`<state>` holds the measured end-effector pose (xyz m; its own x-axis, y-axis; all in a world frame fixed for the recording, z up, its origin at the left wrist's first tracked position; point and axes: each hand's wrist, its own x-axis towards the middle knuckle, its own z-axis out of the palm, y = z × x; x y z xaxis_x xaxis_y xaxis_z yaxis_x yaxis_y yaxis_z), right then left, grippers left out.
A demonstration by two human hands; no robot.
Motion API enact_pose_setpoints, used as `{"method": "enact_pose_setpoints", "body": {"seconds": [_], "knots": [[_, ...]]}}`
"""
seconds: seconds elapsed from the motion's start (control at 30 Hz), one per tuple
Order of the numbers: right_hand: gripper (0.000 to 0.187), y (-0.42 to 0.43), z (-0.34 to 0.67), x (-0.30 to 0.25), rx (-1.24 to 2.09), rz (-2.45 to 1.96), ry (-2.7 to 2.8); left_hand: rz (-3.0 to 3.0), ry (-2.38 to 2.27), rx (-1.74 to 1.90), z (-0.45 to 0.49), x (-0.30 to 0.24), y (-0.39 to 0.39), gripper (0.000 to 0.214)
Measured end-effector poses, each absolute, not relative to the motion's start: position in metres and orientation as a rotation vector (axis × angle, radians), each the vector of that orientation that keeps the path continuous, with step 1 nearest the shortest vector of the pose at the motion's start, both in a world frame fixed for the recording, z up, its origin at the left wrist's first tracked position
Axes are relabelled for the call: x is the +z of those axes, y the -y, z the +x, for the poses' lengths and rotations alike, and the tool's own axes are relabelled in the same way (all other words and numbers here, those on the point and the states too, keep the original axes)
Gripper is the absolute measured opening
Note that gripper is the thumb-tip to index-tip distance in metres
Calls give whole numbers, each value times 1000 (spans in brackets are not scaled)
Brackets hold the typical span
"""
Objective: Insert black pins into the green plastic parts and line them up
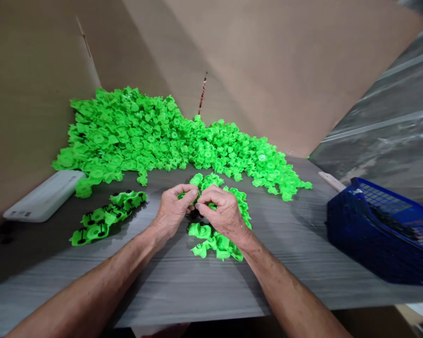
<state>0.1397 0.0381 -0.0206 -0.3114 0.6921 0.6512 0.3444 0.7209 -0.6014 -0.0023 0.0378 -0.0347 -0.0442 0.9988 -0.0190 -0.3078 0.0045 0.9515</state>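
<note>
My left hand (173, 207) pinches a small bright green plastic piece (185, 193) between thumb and fingers. Close against it, my right hand (223, 210) is closed in a pinch at the same spot; its fingertips hide whatever is in them. Some small black parts (194, 214) show just below the fingers. Around and under my right hand lie loose green plastic pieces (221, 245). To the left, a row of green pieces fitted with black wheel-and-axle parts (97, 230) rests on the grey table (162, 291).
A large heap of green pieces (127, 136) spreads along the back panel (254, 61). At the left stands a white oblong device (45, 197). A blue plastic basket (373, 239) with dark contents is at the right, near a pale flat strip (331, 181).
</note>
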Motion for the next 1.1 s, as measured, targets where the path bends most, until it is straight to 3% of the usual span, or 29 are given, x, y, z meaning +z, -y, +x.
{"method": "enact_pose_setpoints", "body": {"seconds": [0.47, 0.7, 1.1], "knots": [[9, -33, 143, -18, 495, -828, 1836, 819, -805, 1339, -6, -26, -35, 36], [11, -34, 147, -18, 323, -818, 1904, 877, -847, 1320, -11, -25, -41, 37], [19, 12, 99, 2, 302, -640, 2634, 667, -918, 1624, -68, -3, -74, 43]]}}
